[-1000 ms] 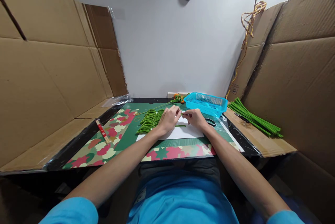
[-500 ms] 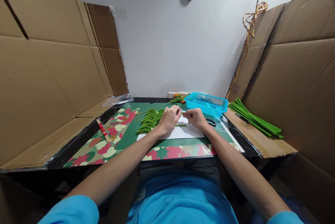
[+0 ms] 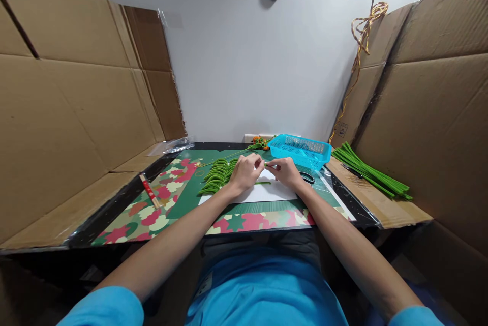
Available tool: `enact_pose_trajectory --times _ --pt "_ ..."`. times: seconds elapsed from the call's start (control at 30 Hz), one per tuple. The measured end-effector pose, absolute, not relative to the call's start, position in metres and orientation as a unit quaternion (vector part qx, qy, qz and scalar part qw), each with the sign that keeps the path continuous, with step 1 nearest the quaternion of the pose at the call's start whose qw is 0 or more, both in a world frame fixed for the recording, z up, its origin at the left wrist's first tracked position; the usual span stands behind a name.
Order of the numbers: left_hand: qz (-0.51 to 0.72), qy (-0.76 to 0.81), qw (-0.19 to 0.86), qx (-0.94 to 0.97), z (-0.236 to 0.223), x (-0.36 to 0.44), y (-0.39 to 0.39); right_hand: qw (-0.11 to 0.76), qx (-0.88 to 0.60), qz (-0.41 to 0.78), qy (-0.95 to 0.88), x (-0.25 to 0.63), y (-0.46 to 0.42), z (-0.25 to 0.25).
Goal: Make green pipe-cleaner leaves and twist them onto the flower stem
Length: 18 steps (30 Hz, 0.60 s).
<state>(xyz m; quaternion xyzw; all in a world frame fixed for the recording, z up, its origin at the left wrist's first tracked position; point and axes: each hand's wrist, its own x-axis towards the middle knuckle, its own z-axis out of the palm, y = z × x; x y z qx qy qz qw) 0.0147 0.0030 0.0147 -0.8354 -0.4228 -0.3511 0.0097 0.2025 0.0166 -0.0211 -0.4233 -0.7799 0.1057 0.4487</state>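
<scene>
We see both hands, left hand (image 3: 246, 172) and right hand (image 3: 285, 171), pinching a small green piece (image 3: 266, 165) between their fingertips, above the white sheet (image 3: 272, 194). We note curved green pieces (image 3: 217, 177) beside the left hand, scissors (image 3: 307, 177) near the right, loose green strip (image 3: 264, 182) between the wrists.
</scene>
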Motion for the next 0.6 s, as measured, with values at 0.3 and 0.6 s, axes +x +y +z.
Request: enact_pose_trajectory --times 0.3,0.6 --pt "-0.348 -0.417 0.013 -0.84 0.0137 0.0134 0.0041 0.432 -0.427 0.084 -0.79 0.2046 0.0178 -0.0221" --pt "-0.352 -0.418 0.018 -0.837 0.0121 0.014 0.0048 0.429 -0.429 0.066 -0.792 0.2055 0.0194 -0.023"
